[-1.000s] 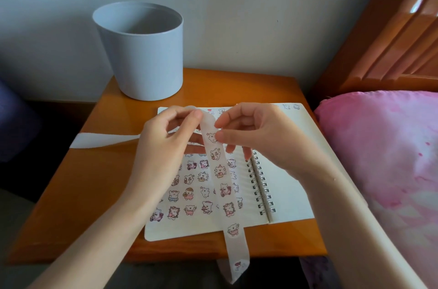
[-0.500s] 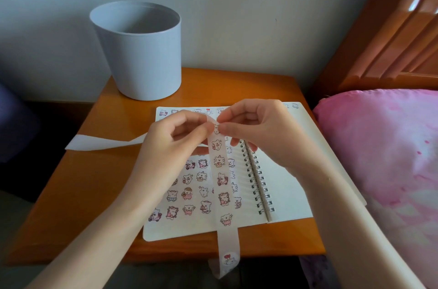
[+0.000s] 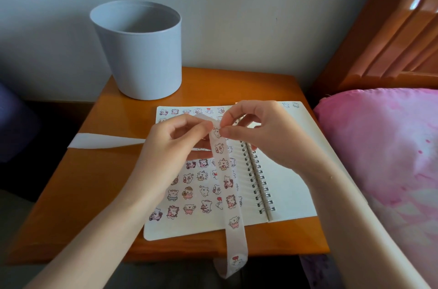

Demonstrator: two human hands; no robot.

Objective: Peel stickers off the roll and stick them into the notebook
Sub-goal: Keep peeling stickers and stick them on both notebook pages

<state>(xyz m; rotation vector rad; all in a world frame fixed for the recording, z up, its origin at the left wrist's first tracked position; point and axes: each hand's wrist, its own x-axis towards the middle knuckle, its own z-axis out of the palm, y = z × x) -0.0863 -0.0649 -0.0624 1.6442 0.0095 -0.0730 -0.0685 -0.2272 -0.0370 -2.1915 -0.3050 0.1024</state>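
An open spiral notebook [image 3: 289, 194] lies on the wooden bedside table, its left page covered with several small cartoon stickers. A white sticker strip [image 3: 233, 224] runs from my hands down over the page and hangs past the table's front edge. Its bare backing tail [image 3: 104, 140] trails off to the left. My left hand [image 3: 170, 146] pinches the strip at its bend above the page. My right hand [image 3: 258, 132] pinches a sticker [image 3: 216, 132] at that bend with thumb and forefinger. No roll is visible.
A grey plastic bin [image 3: 139, 52] stands at the table's [image 3: 83, 194] back left against the wall. A pink pillow [image 3: 384, 146] and a wooden bed headboard [image 3: 391, 40] lie close on the right. The floor drops away to the left and front.
The strip has been drawn upward, so less of it hangs over the front edge. Both hands have closed together at the bend, and my right fingers now pinch a sticker there.
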